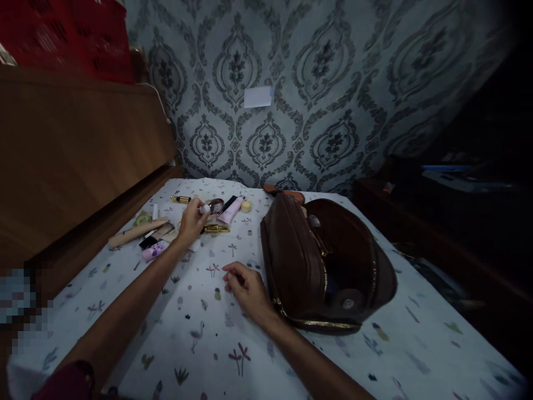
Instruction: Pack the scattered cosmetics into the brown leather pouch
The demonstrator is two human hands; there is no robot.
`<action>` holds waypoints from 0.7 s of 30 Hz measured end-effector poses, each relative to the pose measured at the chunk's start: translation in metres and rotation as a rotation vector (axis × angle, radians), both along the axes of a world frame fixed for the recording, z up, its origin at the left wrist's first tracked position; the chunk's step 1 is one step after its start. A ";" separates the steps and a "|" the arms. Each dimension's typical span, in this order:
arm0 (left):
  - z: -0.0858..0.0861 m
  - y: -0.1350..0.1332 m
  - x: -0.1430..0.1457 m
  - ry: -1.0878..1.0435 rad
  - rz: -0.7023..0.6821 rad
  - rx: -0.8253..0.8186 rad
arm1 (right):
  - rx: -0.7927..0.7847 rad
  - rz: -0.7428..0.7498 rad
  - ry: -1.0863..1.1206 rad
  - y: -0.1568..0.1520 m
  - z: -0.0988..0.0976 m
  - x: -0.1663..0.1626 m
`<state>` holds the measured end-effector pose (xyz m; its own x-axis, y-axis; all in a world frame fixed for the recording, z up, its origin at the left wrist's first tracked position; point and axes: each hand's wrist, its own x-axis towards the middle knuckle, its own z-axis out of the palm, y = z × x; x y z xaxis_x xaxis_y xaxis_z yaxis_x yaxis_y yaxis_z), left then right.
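Note:
My left hand [192,221] is closed among the small cosmetics on the left of the patterned sheet, its fingertips on a small white cap [204,209]. Right beside it is a dark reddish, clear-looking bottle [216,206]; whether the cap belongs to it I cannot tell. Close by lie a pink tube [231,210], a gold tube [216,228] and a purple-patterned white tube [155,251]. My right hand [250,291] hovers or rests over the sheet, fingers loosely curled and apart, with nothing visible in them. To its right stands a brown zippered bag [287,250], its top unzipped.
A yellow round pot [246,206] and a black-and-gold tube [180,199] lie farther back. At left is a wooden headboard-like panel [83,133] with a red basket [66,39] on top. Patterned wallpaper [266,139] closes off the back. Dark furniture [416,222] stands at right.

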<state>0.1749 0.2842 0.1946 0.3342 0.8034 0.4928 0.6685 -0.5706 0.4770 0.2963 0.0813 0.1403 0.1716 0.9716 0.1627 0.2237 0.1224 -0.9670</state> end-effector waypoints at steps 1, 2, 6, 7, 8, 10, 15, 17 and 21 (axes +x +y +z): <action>0.000 -0.011 -0.004 0.022 -0.046 0.036 | 0.008 -0.016 0.004 0.001 -0.002 0.001; -0.001 -0.022 -0.007 0.069 -0.105 0.089 | 0.015 -0.040 0.009 0.002 -0.004 0.001; -0.010 -0.077 -0.018 0.381 -0.321 0.339 | 0.061 -0.165 -0.009 0.005 -0.016 0.004; -0.013 -0.091 -0.020 0.431 -0.365 0.412 | 0.085 -0.182 -0.024 0.006 -0.018 0.005; -0.016 -0.104 -0.021 0.462 -0.414 0.485 | 0.108 -0.190 -0.036 0.006 -0.021 0.006; -0.018 -0.125 -0.021 0.470 -0.502 0.576 | 0.147 -0.201 -0.055 0.007 -0.025 0.010; -0.021 -0.129 -0.017 0.300 -0.704 0.446 | 0.204 -0.224 -0.155 0.006 -0.030 0.017; -0.027 -0.119 -0.015 0.257 -0.720 0.344 | 0.211 -0.238 -0.191 0.005 -0.031 0.016; -0.046 -0.101 -0.014 0.310 -0.706 0.187 | 0.216 -0.239 -0.219 0.004 -0.031 0.012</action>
<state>0.1612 0.1836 0.1481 0.8780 0.2638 0.3994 0.2059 -0.9614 0.1825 0.3084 0.0849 0.1089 0.3277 0.8477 0.4172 0.4692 0.2373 -0.8506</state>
